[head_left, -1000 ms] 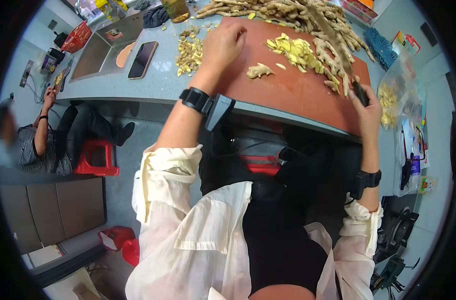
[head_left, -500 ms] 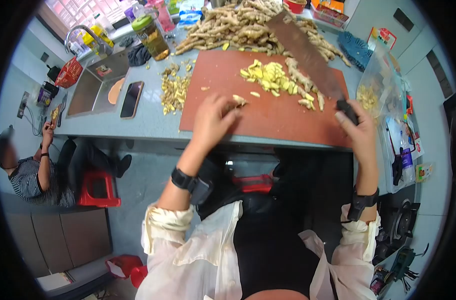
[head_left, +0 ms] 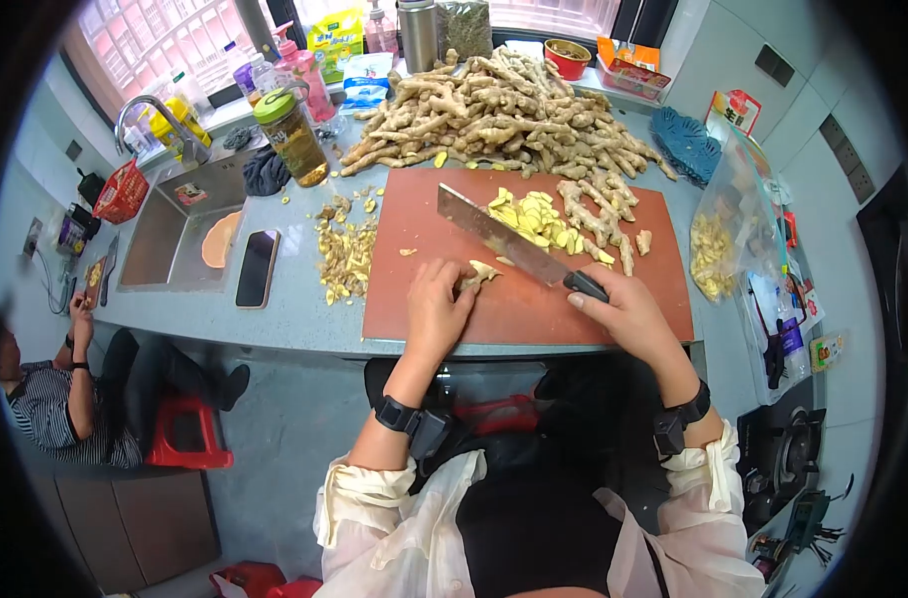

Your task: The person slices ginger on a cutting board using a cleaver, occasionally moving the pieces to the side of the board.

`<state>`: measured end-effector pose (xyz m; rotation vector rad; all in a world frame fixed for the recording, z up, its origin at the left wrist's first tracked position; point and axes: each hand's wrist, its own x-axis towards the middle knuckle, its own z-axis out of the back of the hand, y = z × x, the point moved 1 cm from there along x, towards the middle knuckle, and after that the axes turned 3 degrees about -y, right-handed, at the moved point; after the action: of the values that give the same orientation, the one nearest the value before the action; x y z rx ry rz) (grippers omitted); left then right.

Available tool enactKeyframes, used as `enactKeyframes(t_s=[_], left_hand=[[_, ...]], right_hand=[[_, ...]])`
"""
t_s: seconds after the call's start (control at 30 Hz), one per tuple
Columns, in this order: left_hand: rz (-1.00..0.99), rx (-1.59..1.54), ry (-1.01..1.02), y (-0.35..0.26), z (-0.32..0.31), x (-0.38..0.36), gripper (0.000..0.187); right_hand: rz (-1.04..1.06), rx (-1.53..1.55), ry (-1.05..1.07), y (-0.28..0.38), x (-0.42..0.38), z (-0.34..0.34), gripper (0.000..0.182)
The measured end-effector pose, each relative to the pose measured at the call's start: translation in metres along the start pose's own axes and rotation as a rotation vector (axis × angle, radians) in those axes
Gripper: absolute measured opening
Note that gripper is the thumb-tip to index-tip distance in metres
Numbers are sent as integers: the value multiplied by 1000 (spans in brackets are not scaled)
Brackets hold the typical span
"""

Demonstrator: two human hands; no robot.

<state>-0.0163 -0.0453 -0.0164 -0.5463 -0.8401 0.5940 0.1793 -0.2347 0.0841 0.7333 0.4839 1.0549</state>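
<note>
In my right hand (head_left: 628, 304) is the black handle of a cleaver (head_left: 504, 237). Its wide blade slants up and left above the cutting board (head_left: 534, 317), near the sliced ginger. My left hand (head_left: 439, 304) rests on the board with its fingers closed on a small piece of ginger (head_left: 484, 271). Pale yellow ginger slices (head_left: 536, 217) lie heaped behind the blade, which hides part of them. Whole ginger knobs (head_left: 599, 207) sit to the right of that heap. Off the board's left edge is a pile of ginger trimmings (head_left: 344, 249).
A big mound of ginger root (head_left: 504, 110) stands behind the board. At left are a phone (head_left: 259, 269), a sink (head_left: 165, 239) and a green-lidded jar (head_left: 293, 140). A plastic bag of ginger pieces (head_left: 715, 249) stands at right. Another person (head_left: 70, 399) sits at far left.
My right hand has brought the cleaver left and down from the board's right edge, toward the piece in my left hand. The camera view has tilted up.
</note>
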Motion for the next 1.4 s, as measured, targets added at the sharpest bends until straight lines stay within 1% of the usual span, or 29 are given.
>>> enactKeyframes(t_s=[0.13, 0.23, 0.33, 0.57, 0.63, 0.77, 0.83, 0.97, 1.03, 1.07, 1.23, 1.4], left_hand=[[1, -57, 28, 2, -1, 0, 19], [17, -102, 29, 1, 0, 0, 18], [35, -130, 29, -1, 2, 1, 17], [21, -138, 15, 3, 1, 1, 18], [24, -138, 19, 3, 1, 1, 18], [31, -150, 23, 4, 2, 2, 18], [37, -152, 27, 4, 2, 1, 17], [33, -161, 20, 4, 1, 2, 17], [41, -161, 25, 3, 1, 2, 17], [49, -159, 30, 3, 1, 2, 17], [42, -162, 31, 4, 1, 1, 17], [35, -156, 26, 4, 1, 2, 17]], right_hand=[[66, -75, 41, -3, 7, -5, 30], [12, -105, 84, 3, 9, -6, 31], [21, -139, 96, 3, 11, -6, 30], [37, -170, 94, 3, 15, -3, 29], [37, -179, 112, 7, 15, 0, 32], [47, -177, 103, 8, 16, -1, 32], [33, -209, 109, 13, 15, -1, 28], [38, -222, 115, 13, 16, -2, 28], [103, -239, 103, 10, 17, -3, 31], [102, -240, 102, 10, 16, -3, 31], [178, -398, 81, 21, 14, -3, 27], [115, -480, 154, 28, 18, -6, 28]])
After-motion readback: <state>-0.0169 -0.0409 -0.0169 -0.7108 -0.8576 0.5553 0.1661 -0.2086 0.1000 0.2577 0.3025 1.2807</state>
